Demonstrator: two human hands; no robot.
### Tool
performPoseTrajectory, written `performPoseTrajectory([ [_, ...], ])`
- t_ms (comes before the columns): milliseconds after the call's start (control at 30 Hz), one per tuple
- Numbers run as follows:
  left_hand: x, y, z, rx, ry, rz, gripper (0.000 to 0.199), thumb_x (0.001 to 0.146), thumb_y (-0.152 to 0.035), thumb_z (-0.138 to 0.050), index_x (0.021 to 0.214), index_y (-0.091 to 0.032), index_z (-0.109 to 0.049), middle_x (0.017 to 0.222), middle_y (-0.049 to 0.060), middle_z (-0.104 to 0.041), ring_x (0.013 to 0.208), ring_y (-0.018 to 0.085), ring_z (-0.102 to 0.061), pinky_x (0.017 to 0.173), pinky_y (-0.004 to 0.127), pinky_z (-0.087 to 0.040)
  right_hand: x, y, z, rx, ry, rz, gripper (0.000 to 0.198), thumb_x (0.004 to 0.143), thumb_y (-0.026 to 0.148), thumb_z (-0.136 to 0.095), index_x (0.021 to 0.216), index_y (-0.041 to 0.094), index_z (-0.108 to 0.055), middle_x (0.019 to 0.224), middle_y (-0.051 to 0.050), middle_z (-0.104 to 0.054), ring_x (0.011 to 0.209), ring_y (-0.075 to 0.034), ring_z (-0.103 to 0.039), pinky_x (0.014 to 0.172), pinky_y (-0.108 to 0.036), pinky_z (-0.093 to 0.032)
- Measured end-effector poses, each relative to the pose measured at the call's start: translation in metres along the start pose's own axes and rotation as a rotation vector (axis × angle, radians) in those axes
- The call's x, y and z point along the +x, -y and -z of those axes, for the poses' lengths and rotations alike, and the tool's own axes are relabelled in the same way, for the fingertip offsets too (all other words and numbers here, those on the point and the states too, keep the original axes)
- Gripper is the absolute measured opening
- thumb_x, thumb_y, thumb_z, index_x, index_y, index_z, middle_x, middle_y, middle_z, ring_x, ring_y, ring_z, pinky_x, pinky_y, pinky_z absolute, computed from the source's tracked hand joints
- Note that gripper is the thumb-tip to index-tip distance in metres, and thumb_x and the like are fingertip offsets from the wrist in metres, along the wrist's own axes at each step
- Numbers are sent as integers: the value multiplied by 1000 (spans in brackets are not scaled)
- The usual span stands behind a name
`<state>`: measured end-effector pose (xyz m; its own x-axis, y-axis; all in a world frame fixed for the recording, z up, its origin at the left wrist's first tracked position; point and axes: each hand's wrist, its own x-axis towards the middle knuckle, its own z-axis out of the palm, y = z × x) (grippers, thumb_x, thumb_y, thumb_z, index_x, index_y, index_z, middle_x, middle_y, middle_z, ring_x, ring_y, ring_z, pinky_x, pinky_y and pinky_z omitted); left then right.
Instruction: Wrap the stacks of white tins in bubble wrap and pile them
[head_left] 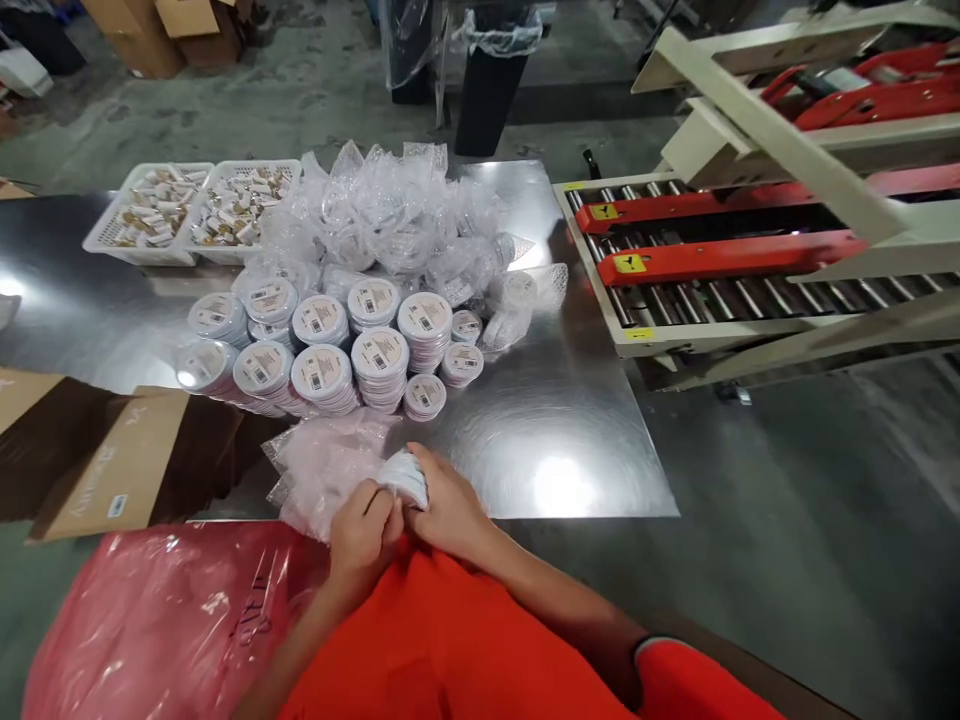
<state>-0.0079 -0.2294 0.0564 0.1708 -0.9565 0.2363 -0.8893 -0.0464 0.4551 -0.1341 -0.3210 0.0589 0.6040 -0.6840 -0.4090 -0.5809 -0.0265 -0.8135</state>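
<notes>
Close to my body at the table's front edge, both hands are closed around a small stack of thin white discs [405, 477], tilted on its side. My right hand [454, 508] wraps its right end. My left hand [363, 525] pinches at the lower left of it, and its fingertips partly hide the stack. Pinkish bubble-wrap bags [326, 465] lie just left of the discs. Beyond them stand several stacks of round discs with printed barcode labels [321, 372], some large and some small, such as the small stack [425, 396] at the right.
Clear bubble-wrap bags [397, 210] are heaped behind the stacks. Two white baskets [244, 210] of small white-and-gold pieces stand at the back left. Cardboard boxes [120, 465] and a pink plastic bag [165, 620] lie left. A roller conveyor [720, 300] stands right of the metal table [592, 440].
</notes>
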Motion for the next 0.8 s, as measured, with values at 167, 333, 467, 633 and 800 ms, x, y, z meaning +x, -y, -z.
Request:
performPoseTrajectory([
  [167, 7, -7, 2, -75, 30, -37, 30, 91, -19, -43, 65, -21, -59, 65, 3, -59, 60, 14, -54, 56, 24, -39, 9, -3, 16, 217, 155, -91, 61, 61, 24, -76, 120, 20, -58, 109, -7, -64, 98, -25, -58, 84, -36, -45],
  [333, 15, -10, 11, -143, 71, 149, 28, 91, -22, -42, 66, -20, -55, 67, 3, -57, 64, 15, -54, 60, 26, -40, 4, -16, 20, 994, 356, -330, 45, 69, 48, -75, 101, 19, -61, 74, 3, -57, 57, -8, -47, 48, -21, -34],
  [467, 15, -9, 14, -306, 103, 339, 28, 92, -26, -40, 66, -20, -50, 66, 2, -53, 62, 14, -51, 60, 27, -39, 4, -26, 4, 1215, 218, -469, 41, 66, 46, -77, 91, 20, -59, 62, 7, -53, 45, -7, -44, 39, -20, -27],
  [633, 13, -7, 11, -379, 153, 420, 28, 90, -32, -41, 65, -21, -48, 65, 1, -52, 61, 14, -49, 59, 26, -38, 6, -40, -22, 993, 90, -413, 23, 69, 35, -70, 77, 20, -55, 53, 9, -46, 41, -6, -33, 42, -22, -25],
  [800, 5, 8, 7, -372, 215, 576, 30, 86, -38, -42, 61, -22, -45, 60, -1, -49, 57, 14, -46, 57, 26, -35, 8, -55, -24, 572, -94, -230, 15, 76, 33, -54, 68, 21, -49, 69, 2, -53, 69, -14, -48, 65, -29, -39],
])
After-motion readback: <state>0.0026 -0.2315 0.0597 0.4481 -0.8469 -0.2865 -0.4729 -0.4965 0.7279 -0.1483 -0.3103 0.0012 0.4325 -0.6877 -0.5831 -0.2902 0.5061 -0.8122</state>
